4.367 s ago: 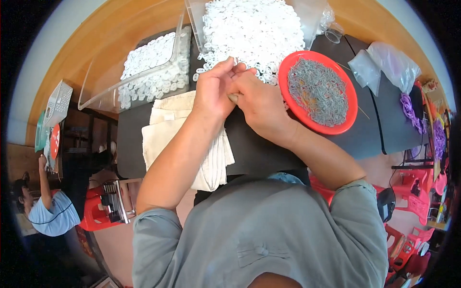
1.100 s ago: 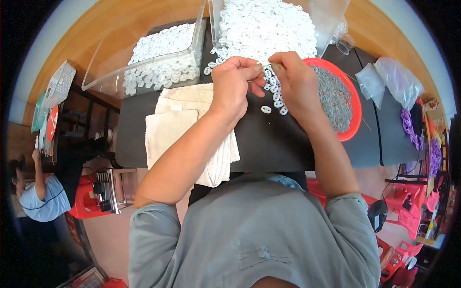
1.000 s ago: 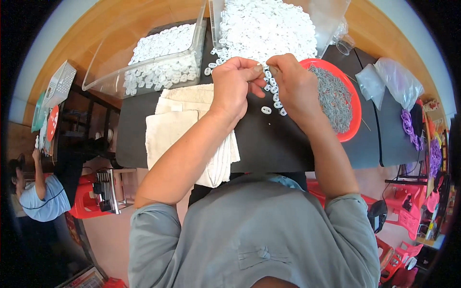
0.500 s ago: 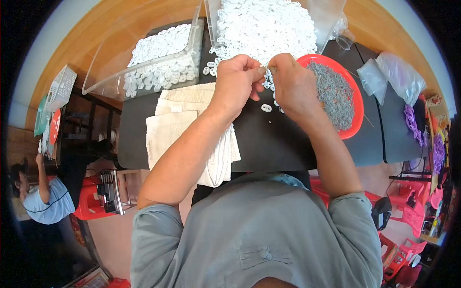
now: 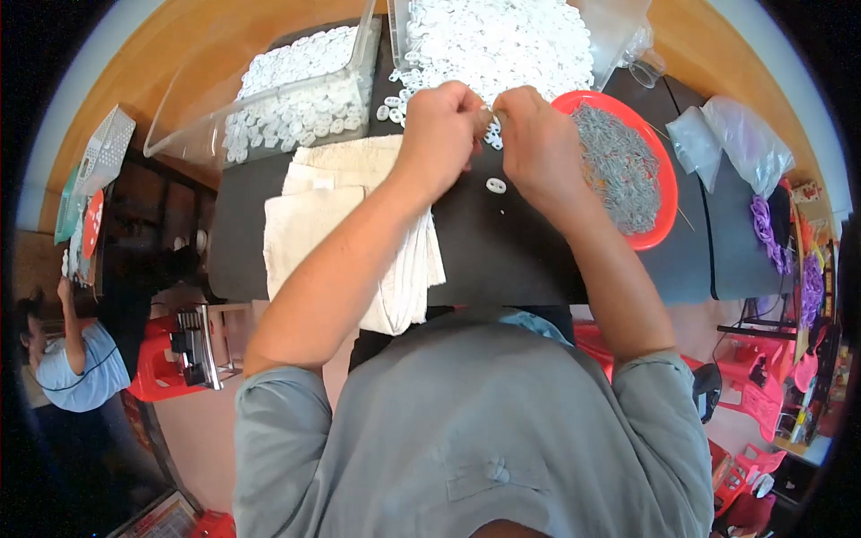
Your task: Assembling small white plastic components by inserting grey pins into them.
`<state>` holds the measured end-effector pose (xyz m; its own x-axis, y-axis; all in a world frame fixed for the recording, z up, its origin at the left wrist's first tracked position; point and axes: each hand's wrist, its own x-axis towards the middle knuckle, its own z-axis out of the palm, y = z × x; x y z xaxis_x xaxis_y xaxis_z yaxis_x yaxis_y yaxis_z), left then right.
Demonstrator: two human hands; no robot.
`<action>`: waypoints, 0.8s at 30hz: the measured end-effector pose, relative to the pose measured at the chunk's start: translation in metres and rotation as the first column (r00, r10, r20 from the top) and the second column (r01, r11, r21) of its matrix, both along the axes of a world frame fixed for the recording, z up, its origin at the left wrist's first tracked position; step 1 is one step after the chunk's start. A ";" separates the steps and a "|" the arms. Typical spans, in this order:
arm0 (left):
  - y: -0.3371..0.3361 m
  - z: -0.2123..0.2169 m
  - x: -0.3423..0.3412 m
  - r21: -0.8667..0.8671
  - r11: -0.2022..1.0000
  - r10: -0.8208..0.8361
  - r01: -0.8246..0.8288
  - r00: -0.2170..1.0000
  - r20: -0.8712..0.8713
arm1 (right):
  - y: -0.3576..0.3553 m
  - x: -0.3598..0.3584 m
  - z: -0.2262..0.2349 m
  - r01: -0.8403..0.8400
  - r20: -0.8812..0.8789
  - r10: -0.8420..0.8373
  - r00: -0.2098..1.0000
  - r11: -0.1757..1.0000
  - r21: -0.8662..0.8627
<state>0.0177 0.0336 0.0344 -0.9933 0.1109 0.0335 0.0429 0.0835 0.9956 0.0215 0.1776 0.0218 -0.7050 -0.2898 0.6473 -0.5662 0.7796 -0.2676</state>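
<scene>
My left hand (image 5: 439,125) and my right hand (image 5: 543,139) are both closed in a pinch, fingertips close together over the table. What they pinch is too small and hidden to make out. Just beyond them lies a large heap of small white plastic pieces (image 5: 498,45) in a clear bin. A single white oval piece with two holes (image 5: 496,186) rests on the dark tabletop below my fingers. Beside my right hand stands a red basin (image 5: 664,184) full of thin grey pieces (image 5: 619,161). A folded cream cloth (image 5: 314,220) lies under my left forearm.
A clear plastic bin (image 5: 193,127) with more white pieces (image 5: 305,85) stands at the far left. Clear plastic bags (image 5: 749,139) lie to the right, near purple cord (image 5: 767,229). Another person (image 5: 81,363) sits at the far left by a red stool (image 5: 161,363).
My fingertips have drawn slightly apart, and my right hand has shifted a little left and up in the view. The whole view has tilted slightly.
</scene>
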 end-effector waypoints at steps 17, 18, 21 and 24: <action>-0.011 -0.017 -0.020 0.554 0.833 -0.107 0.018 0.986 0.130 | 0.066 0.066 0.011 0.002 0.169 -0.071 0.983 0.927 0.375; -0.012 -0.019 -0.020 0.549 0.836 -0.105 0.014 0.985 0.134 | 0.066 0.060 0.010 -0.005 0.140 -0.055 0.989 0.920 0.393; -0.013 -0.021 -0.023 0.537 0.844 -0.087 -0.008 0.985 0.151 | 0.057 0.051 0.015 -0.019 0.073 -0.013 0.997 0.903 0.429; -0.014 -0.021 -0.024 0.533 0.846 -0.071 -0.025 0.985 0.158 | 0.042 0.042 0.013 -0.091 0.021 0.091 0.996 0.899 0.427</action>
<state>-0.0063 0.0193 0.0136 -0.9867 0.1465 -0.0703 -0.1307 -0.4587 0.8789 0.0636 0.2197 0.0351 -0.6624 -0.6015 0.4466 -0.6402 0.7641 0.0796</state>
